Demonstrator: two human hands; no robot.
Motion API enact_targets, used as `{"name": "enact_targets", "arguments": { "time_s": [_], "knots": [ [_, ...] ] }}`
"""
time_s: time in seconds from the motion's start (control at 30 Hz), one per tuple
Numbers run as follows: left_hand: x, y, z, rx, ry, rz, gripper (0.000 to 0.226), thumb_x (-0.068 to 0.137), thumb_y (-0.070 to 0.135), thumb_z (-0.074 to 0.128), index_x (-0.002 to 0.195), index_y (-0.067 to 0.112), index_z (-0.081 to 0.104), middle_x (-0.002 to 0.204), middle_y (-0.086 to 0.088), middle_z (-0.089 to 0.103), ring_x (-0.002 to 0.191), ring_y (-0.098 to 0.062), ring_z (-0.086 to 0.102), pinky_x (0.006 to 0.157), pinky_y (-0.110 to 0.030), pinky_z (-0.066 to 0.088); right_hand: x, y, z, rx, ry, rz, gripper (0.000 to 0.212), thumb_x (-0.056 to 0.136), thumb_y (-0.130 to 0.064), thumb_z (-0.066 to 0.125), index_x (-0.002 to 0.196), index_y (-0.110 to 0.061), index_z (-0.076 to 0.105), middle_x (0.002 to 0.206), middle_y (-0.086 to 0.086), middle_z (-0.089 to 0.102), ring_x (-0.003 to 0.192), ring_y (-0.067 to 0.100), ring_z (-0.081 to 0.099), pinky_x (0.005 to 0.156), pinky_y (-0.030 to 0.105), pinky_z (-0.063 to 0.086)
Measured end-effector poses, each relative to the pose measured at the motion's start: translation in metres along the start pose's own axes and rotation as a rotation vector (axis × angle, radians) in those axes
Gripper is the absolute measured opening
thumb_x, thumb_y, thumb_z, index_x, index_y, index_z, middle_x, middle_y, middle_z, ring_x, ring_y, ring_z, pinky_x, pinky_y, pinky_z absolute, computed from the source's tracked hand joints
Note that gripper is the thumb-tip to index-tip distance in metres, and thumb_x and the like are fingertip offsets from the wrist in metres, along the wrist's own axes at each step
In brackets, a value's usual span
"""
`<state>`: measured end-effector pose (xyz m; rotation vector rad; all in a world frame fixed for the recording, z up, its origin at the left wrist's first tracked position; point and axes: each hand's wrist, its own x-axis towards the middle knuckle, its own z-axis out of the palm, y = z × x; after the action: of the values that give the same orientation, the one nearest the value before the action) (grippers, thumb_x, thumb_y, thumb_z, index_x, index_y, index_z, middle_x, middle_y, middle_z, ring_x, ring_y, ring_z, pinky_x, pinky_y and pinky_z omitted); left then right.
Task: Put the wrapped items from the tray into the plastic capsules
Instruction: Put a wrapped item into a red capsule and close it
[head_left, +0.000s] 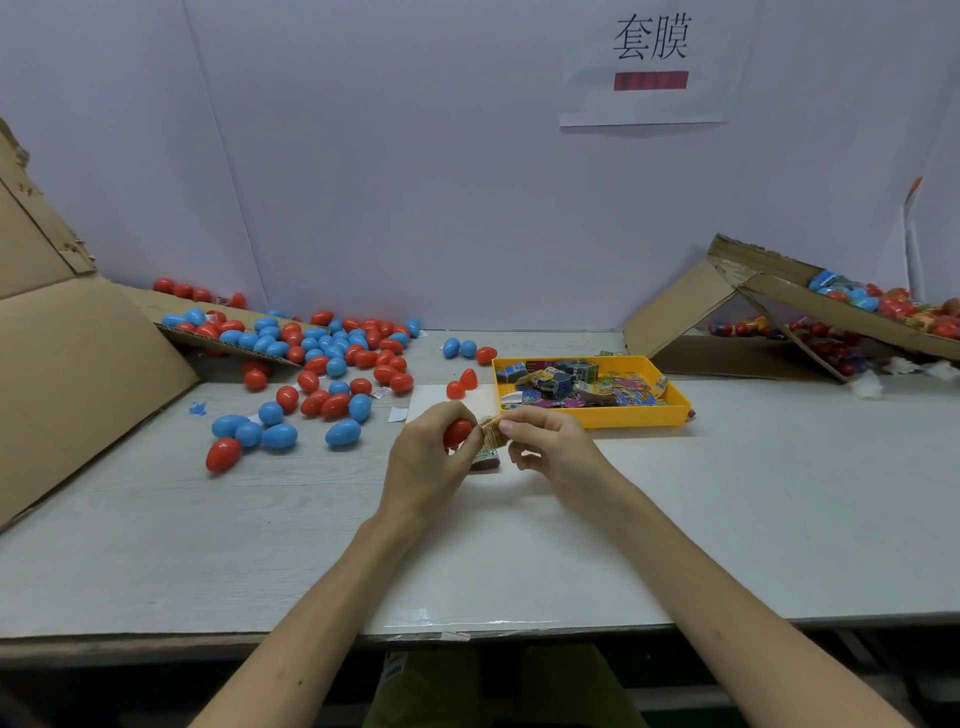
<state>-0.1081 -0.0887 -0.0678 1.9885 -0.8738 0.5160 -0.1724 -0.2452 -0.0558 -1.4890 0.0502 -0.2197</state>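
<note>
My left hand (431, 457) grips a red capsule half (457, 432) at the middle of the table. My right hand (545, 441) pinches a folded, tan printed wrapped item (491, 431) and holds it against that half. More of the wrapper (485, 457) hangs below the two hands. The yellow tray (639, 418) sits just behind my right hand, filled with several colourful wrapped items (576, 384). Two red capsule pieces (462, 384) stand on a white sheet left of the tray.
Several red and blue egg capsules (322, 364) lie scattered over the left of the table and on a cardboard flap (78, 374). A tilted cardboard box (841, 317) at the right holds filled wrapped eggs. A white wall with a paper sign (649, 62) closes the back.
</note>
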Motion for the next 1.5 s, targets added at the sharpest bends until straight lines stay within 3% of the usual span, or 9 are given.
{"name": "enact_targets", "arguments": {
  "time_s": [0.13, 0.2, 0.3, 0.37, 0.43, 0.63, 0.93, 1.1, 1.5],
  "knots": [
    [0.0019, 0.0012, -0.0028, -0.237, -0.097, -0.129, 0.021, 0.089, 0.025, 0.055, 0.109, 0.027, 0.06, 0.101, 0.012, 0.059, 0.087, -0.009, 0.055, 0.069, -0.013, 0.042, -0.0023, -0.0009, 0.0004, 0.025, 0.042, -0.003, 0.015, 0.091, -0.008, 0.064, 0.102, -0.01, 0.074, 0.087, 0.009, 0.066, 0.059, 0.015, 0.055, 0.057, 0.023, 0.044],
    [0.0042, 0.0021, -0.0053, -0.379, -0.138, -0.224, 0.046, 0.083, 0.025, 0.042, 0.128, 0.027, 0.055, 0.114, 0.008, 0.055, 0.091, -0.012, 0.053, 0.074, -0.022, 0.045, -0.0027, -0.0029, 0.0005, 0.05, 0.081, 0.014, 0.018, 0.09, -0.011, 0.066, 0.104, -0.015, 0.075, 0.092, 0.006, 0.07, 0.066, 0.015, 0.062, 0.061, 0.023, 0.045],
    [0.005, 0.0035, -0.0053, -0.415, -0.152, -0.285, 0.045, 0.1, 0.015, 0.041, 0.143, 0.027, 0.044, 0.132, 0.001, 0.053, 0.105, -0.026, 0.056, 0.089, -0.041, 0.05, -0.0029, -0.0053, -0.0022, 0.076, 0.129, 0.033, 0.019, 0.09, -0.013, 0.065, 0.105, -0.018, 0.075, 0.096, 0.005, 0.074, 0.078, 0.016, 0.069, 0.067, 0.024, 0.046],
    [0.0037, 0.0039, -0.0047, -0.412, -0.169, -0.28, 0.041, 0.104, 0.015, 0.045, 0.139, 0.035, 0.04, 0.128, -0.006, 0.053, 0.1, -0.02, 0.057, 0.087, -0.036, 0.053, -0.0027, -0.0062, -0.003, 0.079, 0.139, 0.037, 0.019, 0.091, -0.014, 0.064, 0.106, -0.017, 0.075, 0.097, 0.006, 0.074, 0.08, 0.016, 0.07, 0.069, 0.025, 0.047],
    [0.0029, 0.004, -0.0039, -0.451, -0.187, -0.294, 0.032, 0.102, 0.017, 0.051, 0.128, 0.032, 0.04, 0.119, -0.011, 0.057, 0.091, -0.019, 0.059, 0.071, -0.02, 0.052, -0.0028, -0.0072, -0.0024, 0.066, 0.139, 0.035, 0.018, 0.091, -0.015, 0.064, 0.105, -0.017, 0.076, 0.096, 0.005, 0.073, 0.08, 0.015, 0.07, 0.069, 0.025, 0.047],
    [0.0042, 0.0041, -0.0025, -0.434, -0.206, -0.282, 0.017, 0.099, 0.013, 0.057, 0.111, 0.018, 0.046, 0.11, -0.01, 0.062, 0.086, -0.016, 0.061, 0.065, -0.016, 0.053, -0.0034, -0.0072, -0.0035, 0.054, 0.141, 0.017, 0.017, 0.091, -0.014, 0.064, 0.104, -0.015, 0.075, 0.093, 0.005, 0.074, 0.078, 0.016, 0.07, 0.067, 0.025, 0.047],
    [0.0051, 0.002, -0.0053, -0.434, -0.159, -0.227, 0.033, 0.092, 0.006, 0.066, 0.117, 0.026, 0.056, 0.11, 0.008, 0.063, 0.096, -0.013, 0.065, 0.072, -0.016, 0.056, -0.0058, -0.0096, -0.0003, -0.033, 0.1, 0.004, 0.016, 0.093, -0.015, 0.062, 0.1, -0.022, 0.076, 0.096, 0.002, 0.073, 0.085, 0.016, 0.07, 0.07, 0.026, 0.048],
    [0.0052, 0.0015, -0.0043, -0.433, -0.154, -0.218, 0.029, 0.089, 0.007, 0.07, 0.108, 0.029, 0.064, 0.105, 0.004, 0.068, 0.091, -0.017, 0.066, 0.073, -0.023, 0.058, -0.0056, -0.0083, -0.0016, -0.101, 0.142, -0.041, 0.013, 0.09, -0.018, 0.067, 0.096, -0.025, 0.076, 0.104, -0.003, 0.072, 0.101, 0.016, 0.065, 0.072, 0.024, 0.05],
    [0.0036, 0.0005, -0.0036, -0.407, -0.176, -0.205, 0.03, 0.083, 0.008, 0.077, 0.106, 0.025, 0.067, 0.103, 0.001, 0.07, 0.088, -0.019, 0.068, 0.078, -0.034, 0.06, -0.0019, -0.0022, -0.0019, -0.089, 0.113, 0.072, 0.015, 0.087, -0.021, 0.072, 0.077, -0.03, 0.079, 0.075, -0.015, 0.069, 0.085, 0.014, 0.054, 0.071, 0.028, 0.046]
  ]
}}
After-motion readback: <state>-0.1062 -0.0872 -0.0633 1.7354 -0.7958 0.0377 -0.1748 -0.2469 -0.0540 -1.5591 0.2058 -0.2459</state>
